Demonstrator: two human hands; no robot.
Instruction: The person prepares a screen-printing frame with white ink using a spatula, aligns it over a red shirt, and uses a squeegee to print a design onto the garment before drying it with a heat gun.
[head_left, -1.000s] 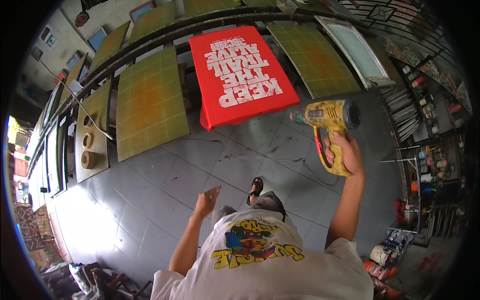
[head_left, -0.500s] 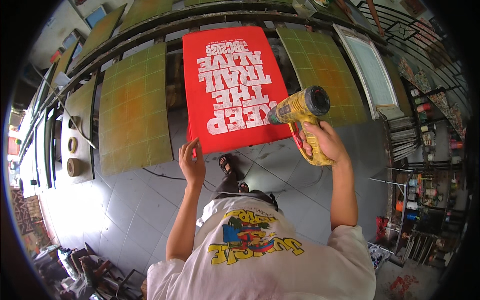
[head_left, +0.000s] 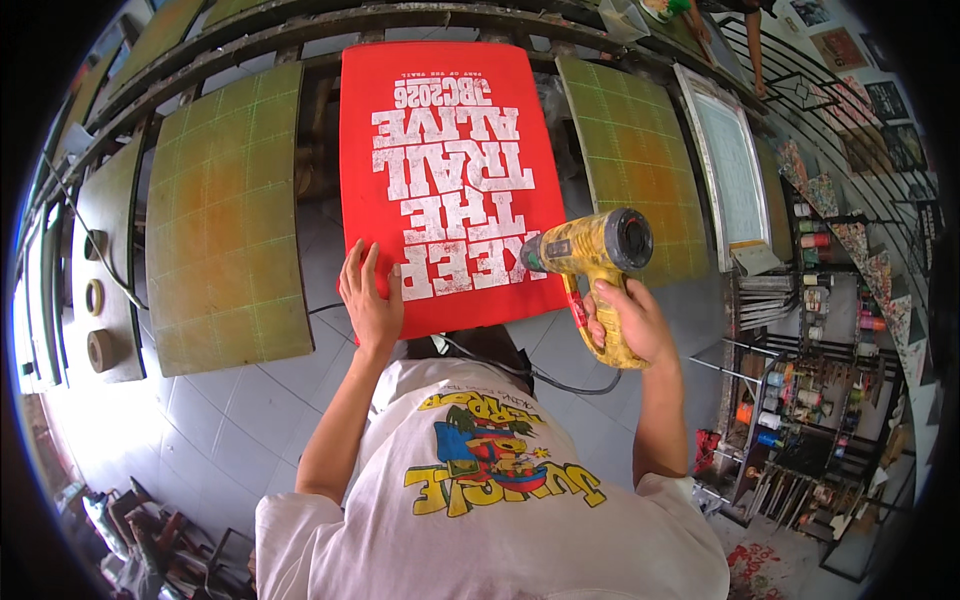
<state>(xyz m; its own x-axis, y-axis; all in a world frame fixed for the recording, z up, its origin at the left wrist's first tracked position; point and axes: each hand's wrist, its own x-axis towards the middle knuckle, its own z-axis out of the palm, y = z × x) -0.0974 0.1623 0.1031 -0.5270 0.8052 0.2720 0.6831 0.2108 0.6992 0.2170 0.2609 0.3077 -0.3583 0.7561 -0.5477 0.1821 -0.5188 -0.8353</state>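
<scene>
Red cloth (head_left: 355,130) with bold white block lettering lies flat over a board in front of me. On its near left corner rests my left hand (head_left: 370,305), palm down with the fingers stretched out and the thumb apart. My right hand (head_left: 637,322) grips the handle of a worn yellow heat gun (head_left: 585,243). The gun's nozzle points left, over the right side of the lowest printed line. Its dark round rear end faces right. Whether the gun is running cannot be seen.
Green-gridded boards (head_left: 225,220) flank the cloth on rails (head_left: 420,20). A framed screen (head_left: 728,165) leans at the right, near a rack of bottles (head_left: 800,390). Tape rolls (head_left: 95,297) lie on the far-left board. A black cable (head_left: 580,390) hangs near me. Another person's arm (head_left: 754,55) shows top right.
My left hand has come from the cloth's near edge onto its surface, fingers now laid out. The heat gun sits a little lower and nearer to me. I stand closer to the board.
</scene>
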